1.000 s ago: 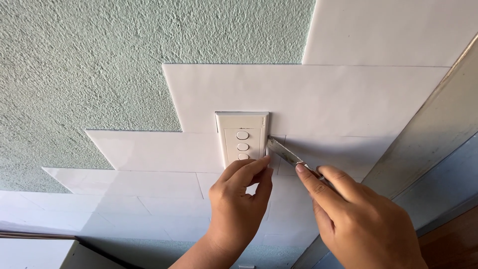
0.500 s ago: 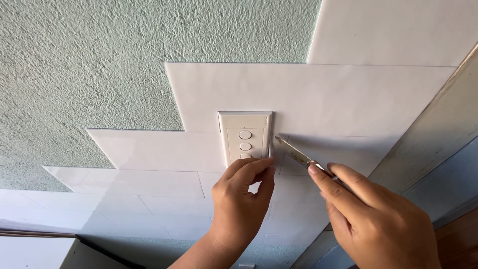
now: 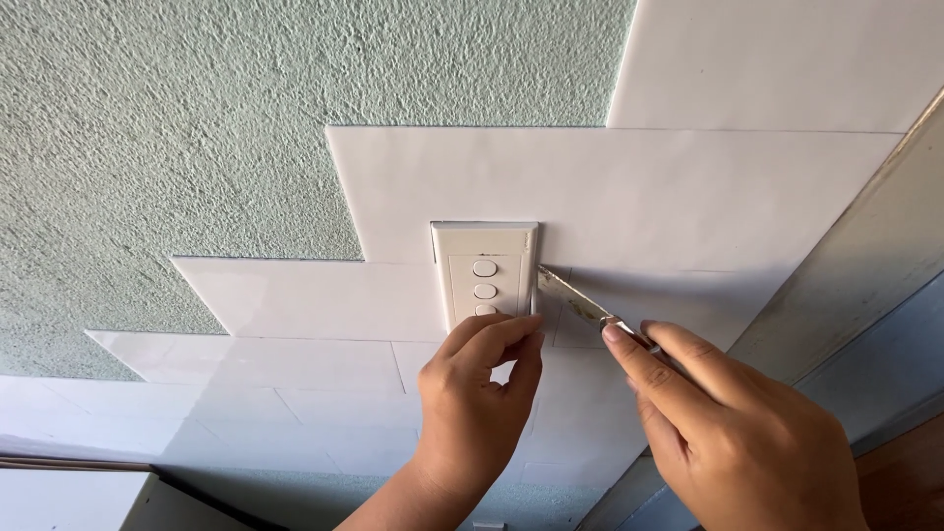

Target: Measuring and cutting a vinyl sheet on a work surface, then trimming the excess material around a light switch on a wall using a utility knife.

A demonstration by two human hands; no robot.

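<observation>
A white switch plate with three round buttons sits on a wall covered in glossy white panels. My left hand rests flat on the panel just below the plate, its fingertips touching the plate's lower edge. My right hand grips a utility knife. The metal blade points up and left, and its tip touches the panel right beside the plate's right edge.
Rough pale green textured wall shows where no panels are stuck, at the upper left. A grey door or window frame runs diagonally along the right. A dark edge and a white surface sit at the bottom left.
The view shifted slightly. My right hand drew back a little to the right with the knife, the blade tip staying beside the plate's right edge. My left hand stayed under the plate.
</observation>
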